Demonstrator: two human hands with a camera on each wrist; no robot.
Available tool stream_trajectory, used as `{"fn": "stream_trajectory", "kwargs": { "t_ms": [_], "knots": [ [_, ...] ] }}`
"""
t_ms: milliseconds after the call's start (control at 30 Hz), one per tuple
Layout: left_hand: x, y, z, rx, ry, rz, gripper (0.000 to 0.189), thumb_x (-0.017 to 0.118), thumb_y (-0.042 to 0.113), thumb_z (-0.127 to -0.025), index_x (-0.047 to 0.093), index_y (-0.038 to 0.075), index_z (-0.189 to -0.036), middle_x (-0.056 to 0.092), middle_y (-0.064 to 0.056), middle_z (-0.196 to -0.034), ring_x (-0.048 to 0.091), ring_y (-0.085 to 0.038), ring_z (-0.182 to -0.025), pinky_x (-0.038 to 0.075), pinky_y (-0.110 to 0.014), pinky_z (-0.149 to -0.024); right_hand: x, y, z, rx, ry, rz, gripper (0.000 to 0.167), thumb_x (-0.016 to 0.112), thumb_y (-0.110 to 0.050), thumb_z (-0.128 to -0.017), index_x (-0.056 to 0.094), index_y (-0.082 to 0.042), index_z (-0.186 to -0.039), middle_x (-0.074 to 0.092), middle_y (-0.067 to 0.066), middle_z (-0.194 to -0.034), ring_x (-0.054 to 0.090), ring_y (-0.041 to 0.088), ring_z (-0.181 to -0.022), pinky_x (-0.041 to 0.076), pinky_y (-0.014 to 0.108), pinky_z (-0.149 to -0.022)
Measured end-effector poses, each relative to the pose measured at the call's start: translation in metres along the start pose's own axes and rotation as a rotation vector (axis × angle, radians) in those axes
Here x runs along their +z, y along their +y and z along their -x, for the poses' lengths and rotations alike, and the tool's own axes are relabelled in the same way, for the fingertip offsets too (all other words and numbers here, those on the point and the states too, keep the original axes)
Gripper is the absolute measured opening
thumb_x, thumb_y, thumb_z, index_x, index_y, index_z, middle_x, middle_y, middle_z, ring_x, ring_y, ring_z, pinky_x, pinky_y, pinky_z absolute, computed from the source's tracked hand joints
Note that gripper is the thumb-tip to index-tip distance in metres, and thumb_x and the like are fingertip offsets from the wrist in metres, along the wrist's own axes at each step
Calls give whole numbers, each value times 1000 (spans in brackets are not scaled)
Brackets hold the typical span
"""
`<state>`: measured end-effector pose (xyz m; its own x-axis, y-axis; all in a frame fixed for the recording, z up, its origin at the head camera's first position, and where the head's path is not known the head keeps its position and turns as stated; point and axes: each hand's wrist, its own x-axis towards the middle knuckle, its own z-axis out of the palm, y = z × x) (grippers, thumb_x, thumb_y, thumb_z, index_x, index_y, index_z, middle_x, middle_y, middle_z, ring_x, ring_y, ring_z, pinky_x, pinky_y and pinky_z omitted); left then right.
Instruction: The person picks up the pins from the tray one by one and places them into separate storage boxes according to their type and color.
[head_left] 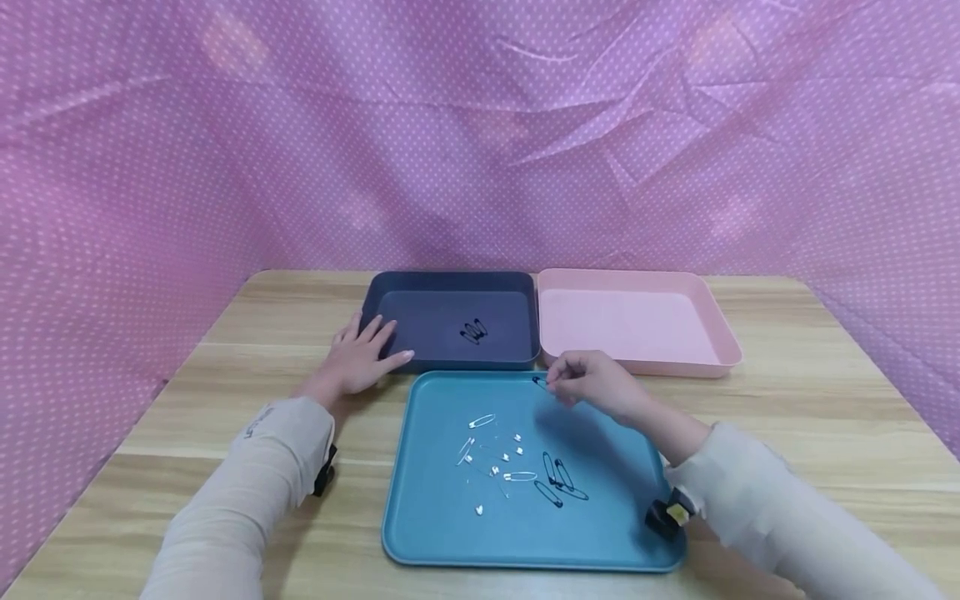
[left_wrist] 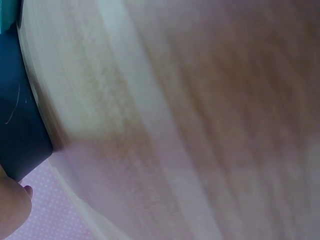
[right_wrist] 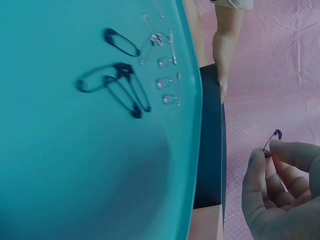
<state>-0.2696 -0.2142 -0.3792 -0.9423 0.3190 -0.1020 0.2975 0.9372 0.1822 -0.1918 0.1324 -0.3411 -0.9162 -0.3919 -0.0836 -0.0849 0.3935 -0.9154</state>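
Observation:
My right hand [head_left: 596, 387] pinches a black safety pin [right_wrist: 272, 142] between thumb and fingertip, over the far edge of the teal tray [head_left: 465, 542]. The pin's head sticks out past the fingers in the right wrist view. My left hand [head_left: 358, 360] rests with spread fingers on the near left corner of the dark blue tray [head_left: 420, 325]. A small cluster of black safety pins [head_left: 474, 331] lies inside that tray. On the teal tray are several black safety pins [head_left: 548, 494] to the right and several silver safety pins [head_left: 520, 477] to the left.
A pink tray [head_left: 630, 317] stands beside the dark blue one, behind the teal tray. All three sit on a wooden table [head_left: 817, 400]. Pink dotted cloth [head_left: 480, 150] hangs behind and at both sides.

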Motion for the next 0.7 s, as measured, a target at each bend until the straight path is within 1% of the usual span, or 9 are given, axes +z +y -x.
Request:
{"fn": "stream_trajectory", "kwargs": {
  "t_ms": [100, 200, 300, 433, 600, 700],
  "knots": [
    [0, 0, 0, -2, -2, 2, 85, 17, 69, -79, 14, 9, -139, 8, -17, -142, -12, -38, -125, -1, -53, -97, -1, -4, -9, -6, 11, -22, 10, 55, -5, -82, 57, 2, -89, 56, 12, -75, 54, 27, -71, 46, 33, -66],
    [0, -1, 0, 2, 2, 11, 85, 19, 69, -79, 15, 8, -139, 8, -19, -141, -12, -39, -125, -1, -54, -96, -2, -7, -16, 1, 31, -43, 13, 55, -4, -82, 57, 4, -91, 57, 15, -81, 55, 30, -77, 46, 33, -69],
    [-1, -1, 0, -6, -1, 4, 85, 18, 69, -79, 15, 9, -139, 8, -18, -142, -12, -38, -125, -1, -53, -96, -2, -9, -25, 20, 56, -64, 15, 54, -4, -83, 57, 4, -94, 58, 19, -89, 55, 27, -78, 46, 31, -71],
    [-1, -2, 0, -6, -11, -9, 85, 16, 69, -79, 14, 10, -139, 7, -17, -142, -12, -37, -126, -1, -52, -97, 1, -13, -35, 50, 84, -88, 16, 54, -3, -83, 58, 5, -97, 58, 22, -94, 56, 23, -77, 46, 32, -73],
    [0, -1, 0, -3, -9, -11, 84, 17, 69, -79, 13, 10, -139, 7, -17, -142, -11, -38, -125, -1, -53, -97, 3, -16, -47, 101, 98, -123, 18, 54, -5, -84, 58, 4, -99, 56, 19, -96, 55, 33, -88, 44, 38, -78],
    [0, -1, -1, -1, -5, -11, 85, 17, 69, -79, 14, 10, -139, 8, -17, -142, -10, -39, -125, -1, -53, -96, 4, -17, -55, 134, 114, -126, 19, 54, -7, -85, 58, 3, -101, 56, 18, -98, 55, 32, -88, 43, 41, -80]
  ]
}}
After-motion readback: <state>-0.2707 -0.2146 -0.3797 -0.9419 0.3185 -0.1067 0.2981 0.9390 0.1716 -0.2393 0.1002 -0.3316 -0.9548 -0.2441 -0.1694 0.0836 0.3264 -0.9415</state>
